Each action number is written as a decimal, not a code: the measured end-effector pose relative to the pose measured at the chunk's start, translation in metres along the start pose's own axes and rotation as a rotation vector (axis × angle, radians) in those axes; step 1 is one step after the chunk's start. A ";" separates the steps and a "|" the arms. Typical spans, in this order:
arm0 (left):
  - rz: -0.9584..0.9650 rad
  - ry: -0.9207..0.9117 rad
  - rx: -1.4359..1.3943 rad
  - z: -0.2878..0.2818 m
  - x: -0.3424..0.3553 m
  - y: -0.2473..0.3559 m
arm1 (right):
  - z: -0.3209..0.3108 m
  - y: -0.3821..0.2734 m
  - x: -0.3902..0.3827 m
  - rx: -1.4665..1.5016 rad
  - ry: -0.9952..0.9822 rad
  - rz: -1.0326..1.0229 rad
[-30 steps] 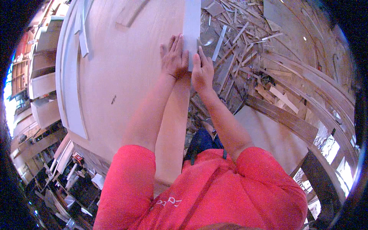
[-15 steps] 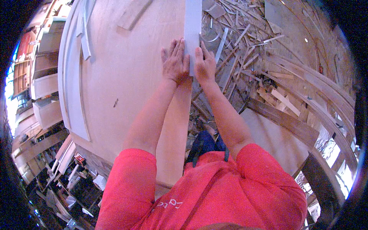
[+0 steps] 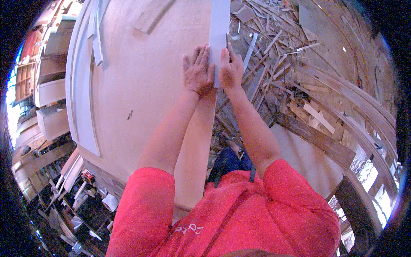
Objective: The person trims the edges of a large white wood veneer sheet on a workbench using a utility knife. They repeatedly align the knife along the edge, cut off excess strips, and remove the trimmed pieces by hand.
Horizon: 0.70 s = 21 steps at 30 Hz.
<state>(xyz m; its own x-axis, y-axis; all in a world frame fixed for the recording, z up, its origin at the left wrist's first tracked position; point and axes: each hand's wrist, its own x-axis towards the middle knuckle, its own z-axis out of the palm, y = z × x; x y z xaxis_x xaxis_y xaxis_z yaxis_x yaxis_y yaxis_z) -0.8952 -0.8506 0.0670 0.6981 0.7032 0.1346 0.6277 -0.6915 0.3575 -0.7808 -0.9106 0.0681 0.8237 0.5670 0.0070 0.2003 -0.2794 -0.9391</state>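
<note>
Closely flanked — a pale strip (image 3: 219,23).
Left hand (image 3: 198,73) flat, fingers straight; right hand (image 3: 231,72) half curled — grip unclear.

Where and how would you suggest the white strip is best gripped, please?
The white strip is probably best gripped across both long edges at its near end, coming from the person's side: it lies flat, long and narrow, along the right edge of the panel. The left hand and right hand flank it there.
</note>
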 end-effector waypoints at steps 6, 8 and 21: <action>0.021 0.021 0.049 0.003 0.001 -0.003 | 0.001 -0.003 0.021 -0.026 -0.085 0.060; 0.017 0.021 0.047 0.002 0.000 -0.004 | -0.001 -0.012 0.029 -0.024 -0.124 0.084; -0.002 -0.009 0.045 -0.006 0.000 0.007 | 0.010 0.004 0.077 0.025 -0.045 -0.036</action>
<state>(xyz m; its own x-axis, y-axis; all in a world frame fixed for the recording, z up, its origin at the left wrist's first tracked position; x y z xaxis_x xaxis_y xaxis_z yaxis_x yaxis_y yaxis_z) -0.8926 -0.8546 0.0747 0.6995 0.7035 0.1258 0.6441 -0.6969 0.3155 -0.7218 -0.8604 0.0618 0.7911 0.6111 0.0259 0.2154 -0.2387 -0.9469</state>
